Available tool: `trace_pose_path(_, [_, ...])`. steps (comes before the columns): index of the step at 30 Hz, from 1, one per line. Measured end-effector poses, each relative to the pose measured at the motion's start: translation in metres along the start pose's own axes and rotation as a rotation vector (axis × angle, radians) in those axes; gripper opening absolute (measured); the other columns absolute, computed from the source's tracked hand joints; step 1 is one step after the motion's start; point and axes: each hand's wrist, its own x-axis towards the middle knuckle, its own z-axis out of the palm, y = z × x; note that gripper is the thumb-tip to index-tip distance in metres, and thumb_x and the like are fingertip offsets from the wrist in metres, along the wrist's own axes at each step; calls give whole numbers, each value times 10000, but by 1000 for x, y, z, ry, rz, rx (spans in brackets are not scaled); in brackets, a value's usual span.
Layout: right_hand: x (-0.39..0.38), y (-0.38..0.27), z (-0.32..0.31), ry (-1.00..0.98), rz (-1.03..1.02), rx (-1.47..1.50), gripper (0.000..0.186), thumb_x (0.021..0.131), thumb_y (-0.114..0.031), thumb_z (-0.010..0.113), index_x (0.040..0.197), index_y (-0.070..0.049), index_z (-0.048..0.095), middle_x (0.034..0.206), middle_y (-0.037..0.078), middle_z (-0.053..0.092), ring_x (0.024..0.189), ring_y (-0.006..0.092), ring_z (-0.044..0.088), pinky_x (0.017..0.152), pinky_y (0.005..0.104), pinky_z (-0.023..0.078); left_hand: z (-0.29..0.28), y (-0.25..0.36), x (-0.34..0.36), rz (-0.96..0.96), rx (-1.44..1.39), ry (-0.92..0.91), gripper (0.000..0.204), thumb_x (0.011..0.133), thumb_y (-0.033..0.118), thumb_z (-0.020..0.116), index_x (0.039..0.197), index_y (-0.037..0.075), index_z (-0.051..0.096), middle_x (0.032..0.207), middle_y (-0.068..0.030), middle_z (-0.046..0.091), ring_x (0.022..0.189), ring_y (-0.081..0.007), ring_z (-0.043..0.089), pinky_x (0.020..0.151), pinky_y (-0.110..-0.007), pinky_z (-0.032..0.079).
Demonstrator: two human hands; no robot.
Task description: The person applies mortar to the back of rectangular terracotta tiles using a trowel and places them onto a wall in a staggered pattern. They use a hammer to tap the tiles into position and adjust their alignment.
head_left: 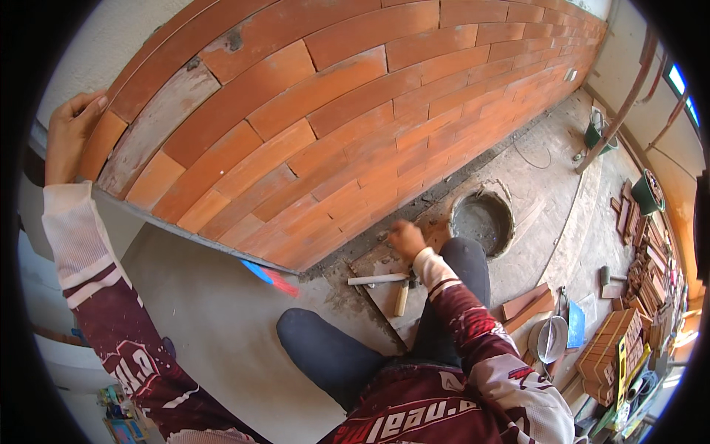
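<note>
While the person kneels on the floor (222, 311), the left hand (70, 133) is up at the far-left edge of the tile wall (355, 111), fingers curled over the edge of a tile (100, 144), gripping it. Right hand (407, 240) is low at the wall's base, blurred, can't tell how open it is or if it holds anything. Just below it a hammer (401, 296) and a white tool (377, 280) lie on a board (384, 292). Mortar bucket (482, 220) sits just right of the hand. Stacked tiles (610, 348) are well apart, far right.
</note>
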Motion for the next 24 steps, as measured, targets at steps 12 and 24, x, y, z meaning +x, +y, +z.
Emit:
trace_pose_path(12, [-110,95,133,-544,585,-417,462,852,-215,624,1280,-75,522,1191,217,643,1143,366,618,950,469,500,-17,31,-28,-24,151,55,245,905,184,683,1000,-38,724,826,-23,681,783,-73,585,741,-228,456])
trace_pose_path(24, [-88,72,97,-79,512,-196,412,830,-166,634,1164,-81,410,1024,273,662,1007,448,638,881,538,476,-14,20,-14,-49,1,26,284,931,236,655,1012,-32,701,870,-55,678,815,-101,620,762,-238,475])
